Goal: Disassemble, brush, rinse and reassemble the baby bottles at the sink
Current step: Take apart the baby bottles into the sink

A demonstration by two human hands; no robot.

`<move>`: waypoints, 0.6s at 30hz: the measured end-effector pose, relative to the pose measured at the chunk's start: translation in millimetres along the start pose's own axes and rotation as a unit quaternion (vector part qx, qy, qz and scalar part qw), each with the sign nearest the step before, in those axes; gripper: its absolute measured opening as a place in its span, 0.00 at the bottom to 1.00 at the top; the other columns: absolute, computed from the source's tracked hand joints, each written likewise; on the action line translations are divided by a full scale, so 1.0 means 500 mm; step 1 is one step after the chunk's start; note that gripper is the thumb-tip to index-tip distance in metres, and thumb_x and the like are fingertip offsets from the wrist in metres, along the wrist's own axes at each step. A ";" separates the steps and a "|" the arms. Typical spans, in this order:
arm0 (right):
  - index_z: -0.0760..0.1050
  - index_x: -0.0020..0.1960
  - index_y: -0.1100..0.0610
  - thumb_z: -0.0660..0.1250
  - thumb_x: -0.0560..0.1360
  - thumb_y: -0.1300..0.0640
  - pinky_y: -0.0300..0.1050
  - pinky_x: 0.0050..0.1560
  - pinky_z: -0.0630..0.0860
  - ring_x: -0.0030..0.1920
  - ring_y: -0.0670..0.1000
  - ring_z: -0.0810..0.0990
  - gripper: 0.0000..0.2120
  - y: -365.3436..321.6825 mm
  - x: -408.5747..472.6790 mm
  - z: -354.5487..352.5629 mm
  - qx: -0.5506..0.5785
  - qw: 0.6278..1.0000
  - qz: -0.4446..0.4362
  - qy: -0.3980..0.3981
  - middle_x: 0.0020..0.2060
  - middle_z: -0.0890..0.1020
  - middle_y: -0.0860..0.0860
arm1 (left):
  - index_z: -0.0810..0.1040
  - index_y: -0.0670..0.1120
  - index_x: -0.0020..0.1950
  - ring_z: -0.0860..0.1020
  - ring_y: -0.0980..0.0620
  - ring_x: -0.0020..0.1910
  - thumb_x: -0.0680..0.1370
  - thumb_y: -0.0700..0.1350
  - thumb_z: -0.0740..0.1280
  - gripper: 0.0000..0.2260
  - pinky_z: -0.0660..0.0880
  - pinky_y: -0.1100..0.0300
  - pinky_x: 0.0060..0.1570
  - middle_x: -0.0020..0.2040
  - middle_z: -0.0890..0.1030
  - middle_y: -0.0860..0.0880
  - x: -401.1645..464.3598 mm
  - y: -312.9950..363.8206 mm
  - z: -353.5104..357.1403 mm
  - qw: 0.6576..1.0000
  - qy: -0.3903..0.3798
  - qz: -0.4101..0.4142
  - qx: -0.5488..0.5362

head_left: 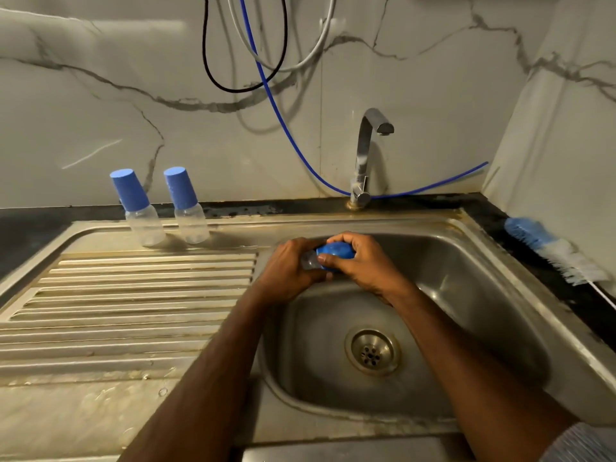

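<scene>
Here, over the steel sink basin, your left hand clasps the clear body of a baby bottle while your right hand wraps its blue cap, both grips clenched on it above the drain. Left of the sink lies the ribbed draining board, stained and wet. At its back edge stand two capped bottles, side by side. Right of the sink, a bottle brush lies on the dark table. Behind the sink rises the tap against marbled wall tiles, with hoses hanging down.
</scene>
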State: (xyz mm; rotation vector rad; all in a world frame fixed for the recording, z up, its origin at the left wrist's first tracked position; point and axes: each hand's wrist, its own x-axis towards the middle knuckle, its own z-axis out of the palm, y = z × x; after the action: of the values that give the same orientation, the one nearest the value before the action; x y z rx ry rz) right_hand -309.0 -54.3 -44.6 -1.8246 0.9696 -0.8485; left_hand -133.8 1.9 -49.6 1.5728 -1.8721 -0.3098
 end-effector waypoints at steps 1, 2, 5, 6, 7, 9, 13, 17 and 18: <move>0.78 0.59 0.53 0.78 0.71 0.54 0.41 0.50 0.80 0.53 0.49 0.81 0.18 -0.003 0.002 0.002 0.005 1.000 -0.006 0.001 0.53 0.81 0.50 | 0.74 0.47 0.73 0.75 0.58 0.57 0.75 0.51 0.76 0.28 0.72 0.59 0.59 0.61 0.79 0.53 -0.001 -0.005 -0.006 1.000 0.003 0.001 -0.014; 0.78 0.59 0.53 0.78 0.71 0.55 0.40 0.50 0.79 0.53 0.49 0.81 0.18 -0.007 0.003 0.001 0.012 1.000 -0.012 0.002 0.54 0.81 0.50 | 0.74 0.48 0.72 0.77 0.57 0.57 0.75 0.51 0.76 0.28 0.75 0.58 0.59 0.62 0.80 0.51 0.000 -0.011 -0.010 1.000 0.002 -0.002 -0.026; 0.79 0.58 0.51 0.78 0.71 0.58 0.37 0.49 0.78 0.54 0.48 0.80 0.18 -0.014 0.004 -0.004 0.023 0.999 -0.022 -0.003 0.56 0.81 0.48 | 0.76 0.49 0.71 0.78 0.58 0.53 0.74 0.52 0.76 0.27 0.76 0.64 0.55 0.59 0.82 0.50 0.000 -0.022 -0.011 1.000 0.007 -0.008 -0.028; 0.79 0.59 0.51 0.78 0.71 0.59 0.36 0.49 0.78 0.55 0.47 0.80 0.18 -0.014 0.004 -0.004 0.025 1.000 -0.018 -0.007 0.57 0.81 0.48 | 0.77 0.48 0.70 0.78 0.60 0.52 0.74 0.51 0.77 0.26 0.73 0.70 0.52 0.58 0.82 0.51 0.001 -0.023 -0.009 1.000 0.010 -0.006 -0.028; 0.79 0.59 0.51 0.78 0.71 0.59 0.35 0.48 0.78 0.55 0.47 0.80 0.18 -0.012 0.004 -0.003 0.025 1.000 -0.014 -0.010 0.57 0.80 0.47 | 0.77 0.48 0.69 0.78 0.63 0.50 0.73 0.50 0.77 0.25 0.71 0.75 0.49 0.57 0.82 0.51 0.001 -0.024 -0.006 0.999 0.016 -0.002 -0.032; 0.79 0.60 0.52 0.78 0.70 0.60 0.36 0.48 0.80 0.55 0.47 0.80 0.20 -0.009 0.004 -0.002 0.025 1.000 -0.016 -0.011 0.56 0.80 0.46 | 0.78 0.48 0.68 0.77 0.66 0.47 0.72 0.48 0.78 0.25 0.68 0.80 0.46 0.56 0.82 0.53 0.002 -0.023 -0.001 0.999 0.030 0.001 -0.033; 0.76 0.60 0.53 0.80 0.67 0.61 0.37 0.48 0.81 0.55 0.49 0.81 0.24 -0.003 0.007 -0.003 0.026 0.999 -0.020 0.003 0.55 0.80 0.46 | 0.79 0.49 0.68 0.78 0.58 0.51 0.71 0.48 0.80 0.27 0.68 0.76 0.47 0.56 0.83 0.50 0.003 -0.025 0.009 0.998 0.056 0.005 -0.026; 0.74 0.59 0.52 0.82 0.64 0.61 0.36 0.43 0.81 0.53 0.50 0.81 0.27 -0.001 0.008 -0.008 0.023 1.000 -0.004 0.016 0.55 0.79 0.49 | 0.77 0.50 0.69 0.79 0.52 0.55 0.71 0.49 0.79 0.27 0.75 0.55 0.58 0.58 0.83 0.48 0.004 -0.019 0.022 0.998 0.060 0.011 -0.021; 0.74 0.58 0.52 0.82 0.64 0.61 0.35 0.43 0.80 0.52 0.50 0.81 0.27 -0.001 0.008 -0.007 0.024 1.000 -0.006 0.017 0.55 0.79 0.50 | 0.77 0.50 0.70 0.78 0.52 0.56 0.71 0.48 0.79 0.28 0.74 0.54 0.59 0.59 0.82 0.47 0.004 -0.020 0.024 0.998 0.060 0.006 -0.022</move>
State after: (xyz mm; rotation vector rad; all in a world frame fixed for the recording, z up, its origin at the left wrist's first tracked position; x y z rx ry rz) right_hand -309.9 -58.7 -42.2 -1.7811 0.9520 -0.9049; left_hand -133.6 -5.0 -63.6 1.5160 -1.7721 -0.2440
